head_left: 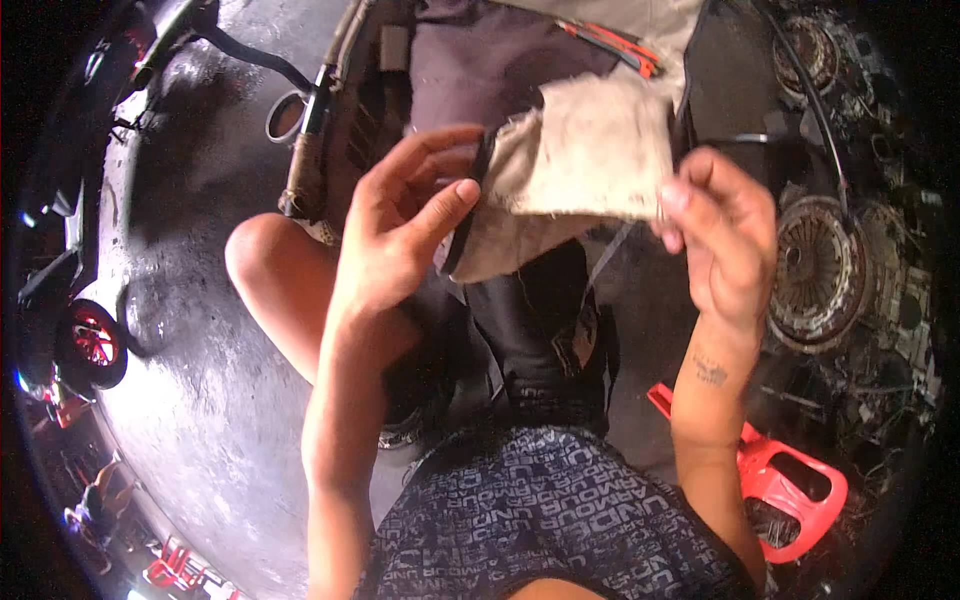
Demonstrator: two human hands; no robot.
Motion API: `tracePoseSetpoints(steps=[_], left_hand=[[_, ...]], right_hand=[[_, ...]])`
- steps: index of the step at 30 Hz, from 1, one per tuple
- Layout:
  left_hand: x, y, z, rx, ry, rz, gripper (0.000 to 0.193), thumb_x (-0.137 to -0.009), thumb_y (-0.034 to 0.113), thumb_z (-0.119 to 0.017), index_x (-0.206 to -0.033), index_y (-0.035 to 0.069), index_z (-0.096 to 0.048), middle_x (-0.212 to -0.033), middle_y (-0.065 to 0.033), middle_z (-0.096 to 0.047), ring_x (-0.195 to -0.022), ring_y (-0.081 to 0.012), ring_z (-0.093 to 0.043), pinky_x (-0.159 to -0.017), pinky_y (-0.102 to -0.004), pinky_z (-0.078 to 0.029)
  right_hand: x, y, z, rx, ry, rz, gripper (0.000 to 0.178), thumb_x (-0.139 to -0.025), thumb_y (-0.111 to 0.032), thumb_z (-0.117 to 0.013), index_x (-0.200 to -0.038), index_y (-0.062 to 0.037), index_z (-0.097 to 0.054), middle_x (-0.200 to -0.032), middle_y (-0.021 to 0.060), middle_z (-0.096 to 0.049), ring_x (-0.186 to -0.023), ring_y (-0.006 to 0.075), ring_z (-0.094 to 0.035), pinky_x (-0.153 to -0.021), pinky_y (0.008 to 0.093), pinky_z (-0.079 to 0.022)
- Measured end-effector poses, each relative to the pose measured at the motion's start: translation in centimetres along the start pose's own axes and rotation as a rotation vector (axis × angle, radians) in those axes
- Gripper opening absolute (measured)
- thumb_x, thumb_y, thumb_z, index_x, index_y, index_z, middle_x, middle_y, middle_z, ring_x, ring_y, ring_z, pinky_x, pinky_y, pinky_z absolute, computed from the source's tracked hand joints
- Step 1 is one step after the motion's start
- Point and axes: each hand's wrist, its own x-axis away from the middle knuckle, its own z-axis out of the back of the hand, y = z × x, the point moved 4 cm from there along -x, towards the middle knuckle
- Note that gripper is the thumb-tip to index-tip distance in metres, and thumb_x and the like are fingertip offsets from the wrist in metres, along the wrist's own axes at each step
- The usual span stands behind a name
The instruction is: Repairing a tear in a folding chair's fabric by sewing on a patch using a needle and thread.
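The left hand (395, 225) has its thumb and fingers about the dark-edged left end of a beige cloth piece (605, 155), gripping it loosely, with the thumb lying against the dark edging (465, 215). The right hand (722, 235) pinches the opposite side of the cloth between thumb and fingertips, its remaining fingers curled. The cloth is held up between the two hands, in front of the person's body, with a flat upper layer and a looser fold hanging below; its lower edge looks frayed. Just beyond it lies dark purplish fabric (480, 60), and on the pale material (665, 18) next to that rests a slim orange-and-black hand tool (615, 48), too small to tell whether knife or scissors. To the right, greasy metal parts are heaped, among them a round clutch pressure plate (815, 275). A red plastic item (830, 505) with cut-out openings sits beside the right forearm. On the left, a bent bare knee (262, 250) shows above the grey floor (190, 390), and a red-rimmed wheel (92, 338) stands farther off.
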Motion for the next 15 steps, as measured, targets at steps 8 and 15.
tracePoseSetpoints(steps=[8,15], left_hand=[[0.8,-0.1,-0.8,-0.075,-0.055,-0.094,0.062,-0.087,-0.012,-0.063,-0.145,0.001,-0.045,-0.116,-0.0159,-0.067,-0.107,-0.0171,-0.065,-0.091,-0.0268,-0.052],[0.6,-0.6,-0.8,0.009,-0.067,-0.032,0.062,-0.088,-0.007,-0.065,-0.146,-0.001,-0.043,-0.119,-0.0181,-0.067,-0.108,-0.0186,-0.065,-0.095,-0.0294,-0.052]], right_hand=[[-2.8,-1.9,-1.7,-0.091,-0.066,0.149,0.01,-0.087,-0.005,-0.068,-0.085,0.0038,-0.071,-0.068,0.009,-0.067,-0.056,0.0105,-0.059,-0.052,0.0222,-0.047],[-2.7,-3.9,-3.5,-0.186,-0.098,0.114,0.019,-0.088,-0.013,-0.07,-0.083,0.0049,-0.07,-0.067,0.0069,-0.064,-0.05,0.007,-0.053,-0.047,0.0198,-0.038]])
